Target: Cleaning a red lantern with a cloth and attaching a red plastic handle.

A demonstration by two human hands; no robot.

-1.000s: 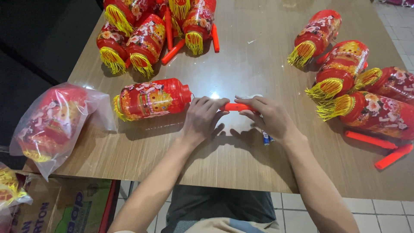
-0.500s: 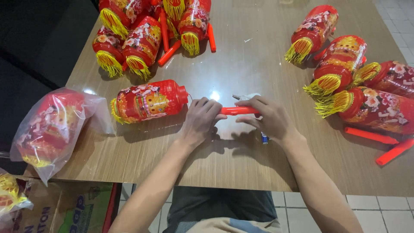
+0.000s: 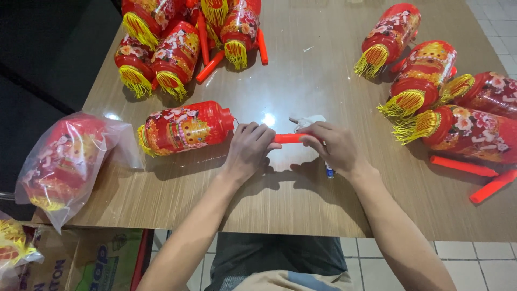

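A red lantern (image 3: pixel 186 128) with a yellow fringe lies on its side on the wooden table (image 3: pixel 301 210). From its right end runs an orange-red stick (image 3: pixel 288 138). My left hand (image 3: pixel 249 150) grips the stick close to the lantern. My right hand (image 3: pixel 336 146) holds the stick's other end, and a crumpled white scrap (image 3: pixel 308 121) sits by its fingers. A small white and blue object (image 3: pixel 329 171) pokes out under my right palm.
Several red lanterns (image 3: pixel 177 48) and orange sticks are heaped at the far left. More lanterns (image 3: pixel 463 129) and loose sticks (image 3: pixel 463 166) lie on the right. A bagged lantern (image 3: pixel 62 159) overhangs the left edge, with a cardboard box (image 3: pixel 81 264) below.
My hands have stayed on the stick by the lantern, and the view has shifted slightly.
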